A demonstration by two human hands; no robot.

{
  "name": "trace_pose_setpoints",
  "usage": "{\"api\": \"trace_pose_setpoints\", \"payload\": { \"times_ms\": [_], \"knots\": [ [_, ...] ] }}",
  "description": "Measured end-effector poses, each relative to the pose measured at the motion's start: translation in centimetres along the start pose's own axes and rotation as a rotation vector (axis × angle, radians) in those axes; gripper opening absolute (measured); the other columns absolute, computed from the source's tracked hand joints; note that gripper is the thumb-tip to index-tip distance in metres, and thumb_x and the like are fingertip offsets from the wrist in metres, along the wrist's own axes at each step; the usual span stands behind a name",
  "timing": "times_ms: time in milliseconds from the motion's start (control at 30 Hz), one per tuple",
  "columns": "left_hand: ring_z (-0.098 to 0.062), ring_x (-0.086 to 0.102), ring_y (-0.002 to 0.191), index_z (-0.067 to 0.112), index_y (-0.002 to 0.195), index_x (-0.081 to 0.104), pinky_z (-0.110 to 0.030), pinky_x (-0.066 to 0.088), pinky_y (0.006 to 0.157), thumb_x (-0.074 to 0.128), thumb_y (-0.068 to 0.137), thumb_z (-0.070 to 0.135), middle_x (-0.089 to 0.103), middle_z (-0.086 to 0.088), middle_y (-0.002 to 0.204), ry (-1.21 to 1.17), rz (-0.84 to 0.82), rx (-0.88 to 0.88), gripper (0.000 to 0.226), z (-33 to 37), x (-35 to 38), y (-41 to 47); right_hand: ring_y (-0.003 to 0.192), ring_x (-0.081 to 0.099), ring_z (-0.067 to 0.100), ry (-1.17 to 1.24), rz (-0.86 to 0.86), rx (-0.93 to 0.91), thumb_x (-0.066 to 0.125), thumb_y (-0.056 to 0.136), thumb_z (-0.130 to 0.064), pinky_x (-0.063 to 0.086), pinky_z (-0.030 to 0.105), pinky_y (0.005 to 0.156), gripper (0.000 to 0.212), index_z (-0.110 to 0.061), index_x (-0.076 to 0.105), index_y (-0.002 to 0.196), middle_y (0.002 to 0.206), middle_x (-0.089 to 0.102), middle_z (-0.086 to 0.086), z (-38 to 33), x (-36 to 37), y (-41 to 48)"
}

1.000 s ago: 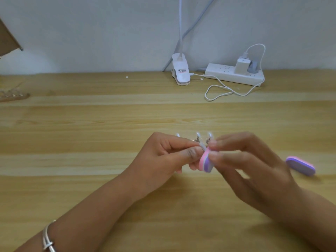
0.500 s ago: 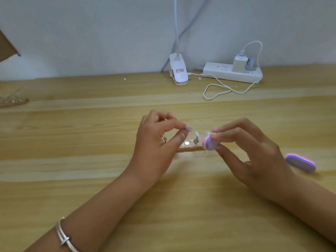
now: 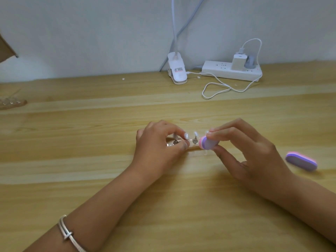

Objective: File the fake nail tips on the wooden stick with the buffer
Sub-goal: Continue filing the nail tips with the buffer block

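Observation:
A wooden stick (image 3: 193, 147) lies flat on the wooden table (image 3: 91, 160), carrying several clear fake nail tips (image 3: 195, 137) that stand up on small holders. My left hand (image 3: 160, 144) rests over the stick's left part, its thumb and forefinger pinched around one nail tip. My right hand (image 3: 243, 148) holds a small pink and purple buffer (image 3: 208, 144) between thumb and fingers, its end close to the rightmost tips. Most of the stick is hidden by both hands.
A second pink and purple buffer (image 3: 301, 160) lies on the table to the right. At the back stand a white clip lamp base (image 3: 177, 71) and a power strip (image 3: 231, 72) with a charger and looping cable. Another stick with nail tips (image 3: 11, 103) lies far left.
One second ago both hands held the stick lifted off the table. It now lies flat on the table. My left hand has shifted left along it and pinches a tip.

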State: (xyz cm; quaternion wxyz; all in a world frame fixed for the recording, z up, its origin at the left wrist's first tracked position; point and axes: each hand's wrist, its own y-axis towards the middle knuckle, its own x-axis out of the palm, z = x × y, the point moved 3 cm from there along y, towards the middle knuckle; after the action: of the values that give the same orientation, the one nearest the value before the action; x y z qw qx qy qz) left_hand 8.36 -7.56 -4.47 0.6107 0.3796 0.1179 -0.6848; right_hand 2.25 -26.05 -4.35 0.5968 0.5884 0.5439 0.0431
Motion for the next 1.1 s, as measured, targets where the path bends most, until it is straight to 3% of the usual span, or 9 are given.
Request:
{"api": "trace_pose_setpoints", "payload": {
  "times_ms": [200,300,533,633,767,867,967,1033,1100],
  "knots": [
    [-0.009,0.050,0.103,0.042,0.094,0.066,-0.036,0.033,0.099,0.078,0.071,0.043,0.062,0.018,0.099,0.087,-0.069,0.027,0.026,-0.2,-0.3,0.0,0.093,0.063,0.014,-0.027,0.005,0.059,0.066,0.085,0.007,0.050,0.023,0.088,0.021,-0.003,0.070,0.104,0.099,0.062,-0.001,0.1,-0.3,0.0],
    [-0.006,0.043,0.105,0.043,0.098,0.066,-0.024,0.022,0.088,0.077,0.073,0.045,0.057,0.020,0.103,0.166,-0.101,0.096,0.028,0.3,-0.2,0.5,0.092,0.061,0.009,-0.021,0.010,0.089,0.065,0.085,0.008,0.048,0.021,0.088,0.022,-0.003,0.070,0.103,0.099,0.061,-0.004,0.1,-0.4,0.1],
    [-0.010,0.055,0.085,0.036,0.072,0.069,-0.040,0.040,0.086,0.067,0.066,0.044,0.060,0.015,0.073,0.058,-0.157,0.100,0.011,2.0,0.6,1.8,0.091,0.063,0.015,-0.040,0.023,0.094,0.065,0.086,0.005,0.049,0.022,0.087,0.019,-0.003,0.070,0.103,0.098,0.065,0.002,0.1,-0.6,-0.1],
    [-0.013,0.053,0.085,0.031,0.079,0.075,-0.032,0.026,0.081,0.074,0.074,0.034,0.061,0.015,0.078,0.252,-0.073,0.264,0.005,2.6,0.6,1.4,0.092,0.063,0.015,-0.062,0.024,0.097,0.065,0.086,0.004,0.047,0.019,0.088,0.019,-0.002,0.070,0.103,0.098,0.064,0.002,0.1,-0.6,-0.1],
    [-0.023,0.065,0.085,0.019,0.077,0.076,-0.035,0.031,0.086,0.069,0.079,0.021,0.073,0.007,0.091,0.479,0.120,0.614,0.007,3.8,0.8,0.0,0.093,0.061,0.007,-0.020,0.054,0.113,0.066,0.087,0.006,0.044,0.013,0.091,0.019,-0.004,0.069,0.103,0.099,0.061,-0.006,0.2,-0.6,0.0],
    [-0.014,0.066,0.076,0.017,0.078,0.074,-0.035,0.040,0.083,0.071,0.083,0.017,0.074,0.009,0.087,0.309,0.208,0.658,0.006,4.3,0.1,-1.3,0.094,0.063,0.002,0.034,0.105,0.189,0.071,0.085,0.010,0.046,0.014,0.090,0.027,-0.006,0.067,0.106,0.101,0.063,-0.009,0.8,-1.0,-0.1],
    [0.001,0.060,0.075,0.020,0.077,0.074,-0.026,0.043,0.078,0.075,0.077,0.015,0.071,0.014,0.078,0.039,0.151,0.489,0.005,4.2,-0.6,-2.8,0.095,0.066,0.005,0.096,0.125,0.257,0.072,0.083,0.010,0.050,0.016,0.089,0.031,-0.007,0.066,0.108,0.104,0.066,-0.006,1.2,-1.1,-0.1],
    [-0.002,0.063,0.082,0.021,0.079,0.076,-0.020,0.044,0.070,0.076,0.077,0.014,0.071,0.013,0.084,-0.157,0.040,0.345,0.007,3.5,-1.0,-3.5,0.094,0.067,0.009,0.136,0.112,0.273,0.072,0.085,0.008,0.050,0.016,0.088,0.030,-0.007,0.066,0.109,0.103,0.067,0.000,1.0,-0.9,-0.1],
    [-0.009,0.063,0.074,0.023,0.081,0.078,-0.020,0.044,0.060,0.077,0.078,0.013,0.071,0.010,0.083,-0.310,-0.019,0.236,0.010,2.7,-1.4,-3.8,0.095,0.068,0.012,0.163,0.073,0.258,0.072,0.087,0.007,0.046,0.010,0.085,0.028,-0.008,0.066,0.110,0.103,0.068,0.004,0.6,-0.7,-0.1]
  ]
}}
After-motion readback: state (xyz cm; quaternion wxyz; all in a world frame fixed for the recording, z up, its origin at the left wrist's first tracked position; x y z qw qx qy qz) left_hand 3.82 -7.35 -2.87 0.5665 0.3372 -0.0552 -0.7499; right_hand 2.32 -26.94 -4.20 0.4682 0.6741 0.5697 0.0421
